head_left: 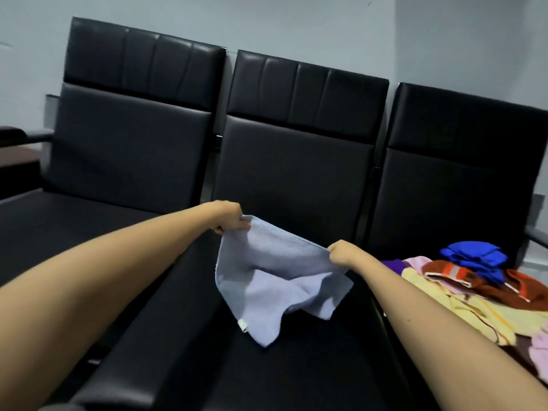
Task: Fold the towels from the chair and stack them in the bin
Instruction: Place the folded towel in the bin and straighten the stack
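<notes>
A pale blue towel (pixel 275 280) hangs over the middle black seat (pixel 296 375), its lower part crumpled on the cushion with a small white tag at the bottom corner. My left hand (pixel 229 218) pinches one top corner. My right hand (pixel 342 255) grips the other top corner, lower and to the right. A heap of towels (pixel 462 286) in yellow, pink, red-orange, purple and bright blue lies on the right-hand seat. No bin is in view.
Three black padded chairs stand in a row against a pale wall; the left seat (pixel 74 226) holds nothing. A dark armrest and a brown surface (pixel 17 161) show at the far left edge.
</notes>
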The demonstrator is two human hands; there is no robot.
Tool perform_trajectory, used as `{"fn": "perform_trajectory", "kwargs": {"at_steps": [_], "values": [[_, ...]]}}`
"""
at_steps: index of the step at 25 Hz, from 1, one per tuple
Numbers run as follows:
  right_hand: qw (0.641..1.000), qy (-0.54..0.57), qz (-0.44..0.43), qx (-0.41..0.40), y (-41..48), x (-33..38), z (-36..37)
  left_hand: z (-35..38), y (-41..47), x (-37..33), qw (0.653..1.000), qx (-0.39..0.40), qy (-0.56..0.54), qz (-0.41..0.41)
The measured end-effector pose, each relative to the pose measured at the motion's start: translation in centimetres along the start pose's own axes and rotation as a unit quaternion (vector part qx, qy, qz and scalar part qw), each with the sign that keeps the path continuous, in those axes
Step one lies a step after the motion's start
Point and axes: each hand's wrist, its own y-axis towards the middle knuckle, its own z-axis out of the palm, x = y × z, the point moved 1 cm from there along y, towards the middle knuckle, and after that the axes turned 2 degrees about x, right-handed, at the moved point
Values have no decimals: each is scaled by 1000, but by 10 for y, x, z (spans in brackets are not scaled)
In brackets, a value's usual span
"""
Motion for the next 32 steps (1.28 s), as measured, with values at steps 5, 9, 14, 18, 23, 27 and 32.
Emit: {"fn": "perform_trajectory", "kwargs": {"at_steps": [5,9,14,18,23,27,32], "values": [[971,201,27,-122,24,8,-3,0,12,3,909,122,-385,-99],[871,420,0,-254,30,18,-32,-18,27,-7,833,-45,-551,24],[836,329,-119,-423,-18,26,-70,-39,20,-11,774,-422,-446,158],[874,302,-105,-365,-39,-3,-37,-3,-4,8,871,-316,-314,206],[971,184,-108,-105,-64,-48,8,33,-54,17,962,56,-161,213],[977,85,-93,173,-91,-59,17,50,-84,12,933,330,-90,107],[981,142,-101,84,-73,-46,26,59,-68,20,957,239,-162,25]]}}
